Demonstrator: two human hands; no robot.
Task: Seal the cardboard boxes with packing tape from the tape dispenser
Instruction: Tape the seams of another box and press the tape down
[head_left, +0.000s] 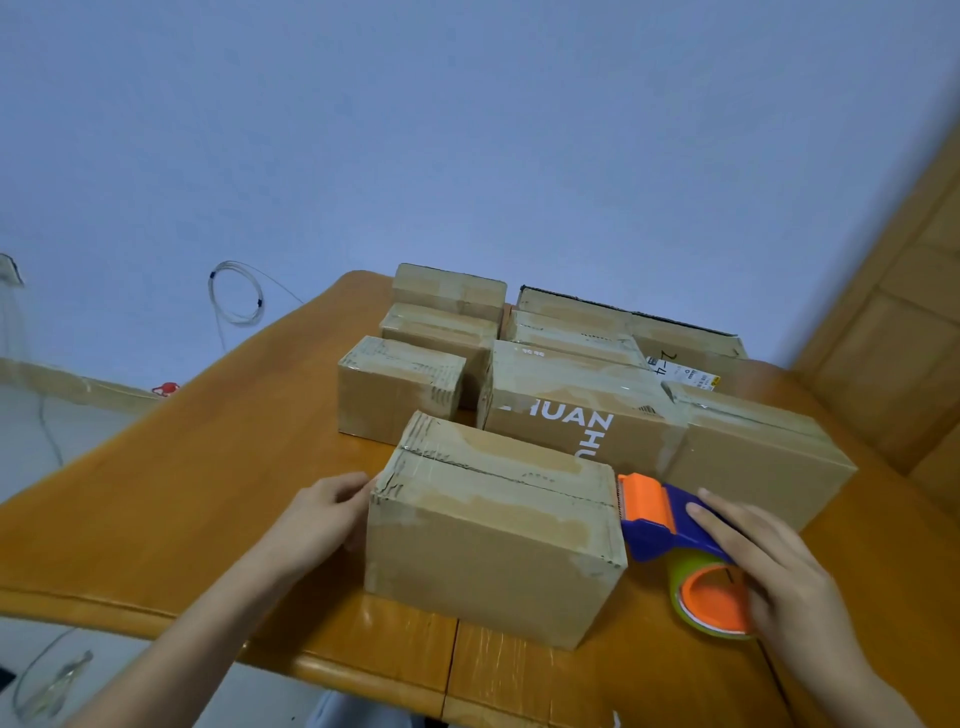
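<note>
Holding the near brown cardboard box (493, 525) steady, the left hand (324, 512) presses flat fingers against its left end, likely so it cannot slide. The right hand (763, 561) wraps its fingers around the blue and orange tape dispenser (670, 525). Its orange front, past the fingertips, touches the box's right end, probably to cut or start tape. More brown boxes (587, 400) sit behind.
</note>
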